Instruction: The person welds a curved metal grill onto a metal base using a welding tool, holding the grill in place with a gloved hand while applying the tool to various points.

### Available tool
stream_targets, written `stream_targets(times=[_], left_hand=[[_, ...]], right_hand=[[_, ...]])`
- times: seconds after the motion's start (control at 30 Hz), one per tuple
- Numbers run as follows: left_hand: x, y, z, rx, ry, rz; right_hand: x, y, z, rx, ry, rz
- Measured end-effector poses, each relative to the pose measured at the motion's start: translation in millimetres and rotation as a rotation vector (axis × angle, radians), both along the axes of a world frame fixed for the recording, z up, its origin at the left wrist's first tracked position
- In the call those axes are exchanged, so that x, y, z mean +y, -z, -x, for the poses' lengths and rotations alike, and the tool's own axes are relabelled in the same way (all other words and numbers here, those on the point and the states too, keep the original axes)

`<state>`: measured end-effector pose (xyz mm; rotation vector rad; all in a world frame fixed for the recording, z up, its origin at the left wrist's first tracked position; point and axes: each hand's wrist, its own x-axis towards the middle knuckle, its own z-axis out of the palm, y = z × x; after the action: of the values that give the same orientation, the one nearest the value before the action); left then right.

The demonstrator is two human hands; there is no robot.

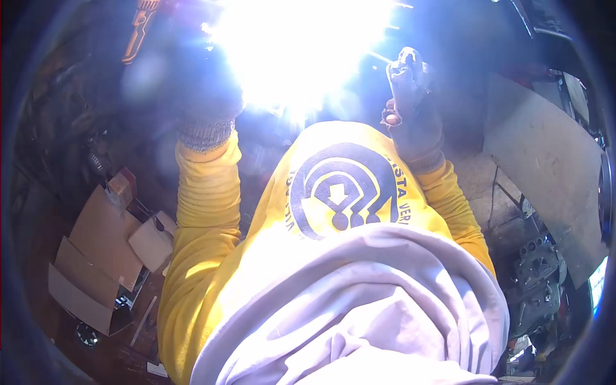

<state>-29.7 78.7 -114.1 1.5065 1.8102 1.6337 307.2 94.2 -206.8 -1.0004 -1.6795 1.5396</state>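
Note:
A blinding white-blue glare (301,45), like a welding arc, fills the top middle and washes out whatever lies under it. To its right, my right hand (414,122) wears a dark, worn glove with a bare fingertip showing. It is closed around what looks like a welding electrode holder (405,67). A thin rod (380,58) runs from there into the glare. On the left side, my left hand (212,96) wears a dark glove with a grey knitted cuff. Its fingers vanish in shadow and glare, so what they touch cannot be seen.
An orange slotted tool (138,32) is at the upper left. Cut cardboard pieces (96,256) lie at the left. A large flat sheet (539,154) leans at the right, above a grey metal engine-like part (538,276). Dark, unclear clutter surrounds both arms.

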Motion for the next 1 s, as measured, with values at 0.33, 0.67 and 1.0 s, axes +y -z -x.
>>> stream_targets(times=[0.33, 0.67, 1.0], left_hand=[[4.8, 3.4, -3.7, 0.024, 0.036, 0.087], [6.9, 5.5, -6.9, 0.045, 0.05, 0.121], [10.3, 4.1, -5.2, 0.055, 0.069, 0.138]], right_hand=[[16.0, -29.7, 2.0, -0.205, -0.184, -0.238], [7.7, -17.4, 0.3, -0.174, 0.061, -0.385], [-9.7, 14.8, -16.1, -0.225, 0.15, -0.214]])
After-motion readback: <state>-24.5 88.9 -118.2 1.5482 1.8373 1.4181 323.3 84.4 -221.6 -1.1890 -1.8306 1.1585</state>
